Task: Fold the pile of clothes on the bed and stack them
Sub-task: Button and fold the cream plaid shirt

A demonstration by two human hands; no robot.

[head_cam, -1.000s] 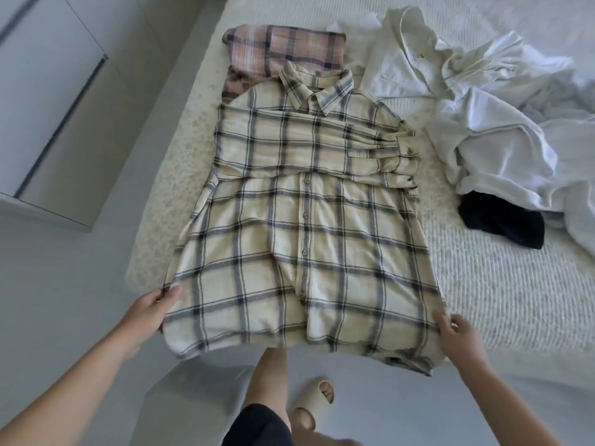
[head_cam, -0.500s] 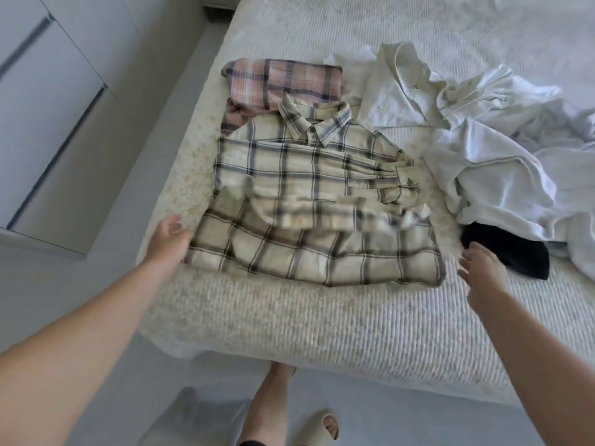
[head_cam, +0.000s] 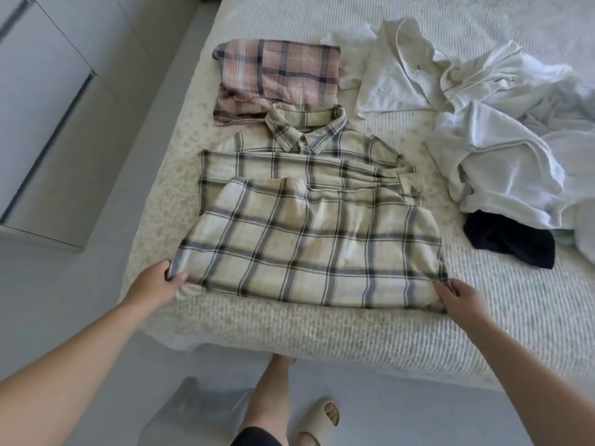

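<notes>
On ribbed bed (head_cam: 483, 317): creased plaid shirt (head_cam: 309, 252), both grips.

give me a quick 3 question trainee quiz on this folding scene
1. True or false: both hands grip the cream plaid shirt.
2. What lies just beyond its collar? A) a black garment B) a folded pink plaid shirt C) a slipper
3. Fill in: the unfolded white clothes lie to the shirt's ____.

Key:
1. True: the left hand and right hand each hold a near corner of the shirt.
2. B, the pink plaid shirt.
3. Right: the white clothes lie there, with a black garment at their near edge.
</notes>
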